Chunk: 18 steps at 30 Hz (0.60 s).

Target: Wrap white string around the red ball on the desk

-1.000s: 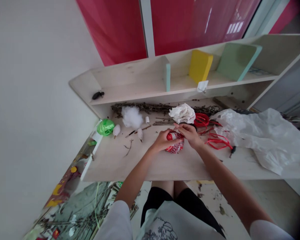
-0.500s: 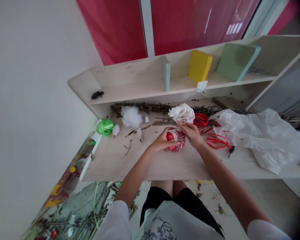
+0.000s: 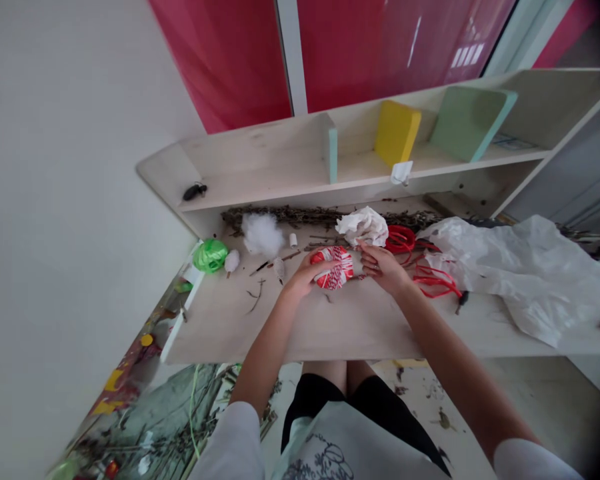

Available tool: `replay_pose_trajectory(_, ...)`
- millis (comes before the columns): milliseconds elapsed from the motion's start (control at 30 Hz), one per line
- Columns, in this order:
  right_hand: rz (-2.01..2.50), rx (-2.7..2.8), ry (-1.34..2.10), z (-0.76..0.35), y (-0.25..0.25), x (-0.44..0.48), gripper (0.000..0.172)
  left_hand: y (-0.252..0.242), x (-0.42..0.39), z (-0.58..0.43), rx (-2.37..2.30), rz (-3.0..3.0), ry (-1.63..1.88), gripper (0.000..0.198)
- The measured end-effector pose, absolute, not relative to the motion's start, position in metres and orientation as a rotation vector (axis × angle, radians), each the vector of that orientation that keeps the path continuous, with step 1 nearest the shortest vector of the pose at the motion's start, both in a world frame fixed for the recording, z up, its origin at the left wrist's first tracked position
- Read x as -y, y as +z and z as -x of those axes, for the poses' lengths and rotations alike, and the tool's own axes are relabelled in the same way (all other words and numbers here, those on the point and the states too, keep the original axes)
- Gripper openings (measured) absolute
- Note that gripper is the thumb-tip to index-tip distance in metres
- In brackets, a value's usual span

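A ball of red and white string is held just above the wooden table, in the middle. My left hand wraps round its left side. Close on the ball's right, my right hand has its fingers curled and pinched together; it seems to hold a thin strand, too fine to make out. A crumpled white paper wad lies just behind the hands. Red cords lie in loops right of my right hand.
A green ribbon ball and white cotton tufts lie at the left rear, with dry twigs along the back. A large white plastic sheet covers the right. A shelf holds coloured dividers and a black clip.
My left hand has lifted the string ball up and to the left and turned it. My right hand has stayed close beside it.
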State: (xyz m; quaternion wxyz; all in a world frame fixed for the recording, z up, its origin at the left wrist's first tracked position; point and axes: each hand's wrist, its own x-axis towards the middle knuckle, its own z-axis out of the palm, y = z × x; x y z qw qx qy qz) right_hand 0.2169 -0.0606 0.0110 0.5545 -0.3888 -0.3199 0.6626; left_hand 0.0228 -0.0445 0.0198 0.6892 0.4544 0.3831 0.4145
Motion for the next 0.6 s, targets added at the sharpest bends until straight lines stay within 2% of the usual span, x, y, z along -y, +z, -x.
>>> replay_pose_trajectory(100,0.906,0.742,1.562,-0.217,0.011,0.061,0.034,0.022,0.044,-0.017,-0.870,-1.140,0.849,0.062)
replay_pose_trajectory(233,0.914,0.795,1.521,-0.215,0.013,0.062,0.034,0.024,0.052,-0.018,-0.897,-1.590,0.691,0.072)
replay_pose_trajectory(400,0.916,0.981,1.438,-0.209,0.020,0.070,0.038,0.014,0.061,-0.030,-0.982,-1.851,0.767,0.089)
replay_pose_trajectory(467,0.917,1.117,1.400,-0.208,0.023,0.074,0.038,0.012,0.062,-0.033,-0.986,-1.867,0.810,0.082)
replay_pose_trajectory(600,0.918,1.347,1.366,-0.209,0.026,0.078,0.040,0.016,0.064,-0.034,-0.954,-1.855,0.759,0.049)
